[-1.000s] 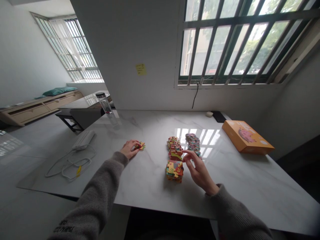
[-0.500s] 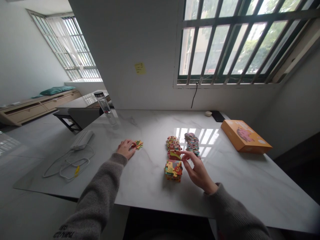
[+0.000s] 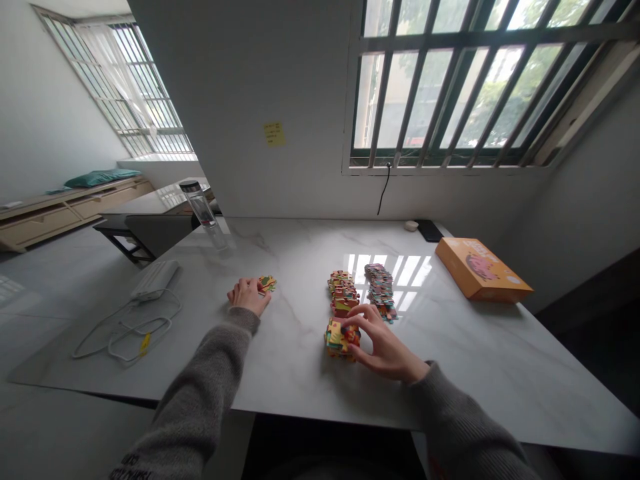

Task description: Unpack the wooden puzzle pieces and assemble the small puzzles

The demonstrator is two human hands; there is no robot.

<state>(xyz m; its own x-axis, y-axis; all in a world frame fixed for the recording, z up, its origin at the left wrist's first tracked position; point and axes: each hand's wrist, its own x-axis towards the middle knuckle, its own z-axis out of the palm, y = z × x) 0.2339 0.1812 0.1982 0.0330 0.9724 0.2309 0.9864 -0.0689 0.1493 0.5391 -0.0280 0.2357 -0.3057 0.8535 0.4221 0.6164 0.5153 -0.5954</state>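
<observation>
My left hand (image 3: 247, 294) rests on the marble table (image 3: 300, 347) with its fingers curled on a small colourful puzzle piece (image 3: 267, 284). My right hand (image 3: 381, 341) reaches left over the nearest stack of puzzle pieces (image 3: 338, 337), thumb and fingers closing round its top. Behind that stack runs a row of more piled pieces (image 3: 341, 292), and a second row of pieces (image 3: 379, 289) lies to its right.
An orange puzzle box (image 3: 479, 269) lies at the right. A white power brick with cable (image 3: 150, 280) sits at the left, a clear bottle (image 3: 200, 208) at the back left. A dark phone (image 3: 429, 231) and small white object (image 3: 411, 225) lie near the wall.
My right hand has dropped from beside the rows down onto the nearest stack and closed on it. My left hand stays on its piece. The view has shifted a little.
</observation>
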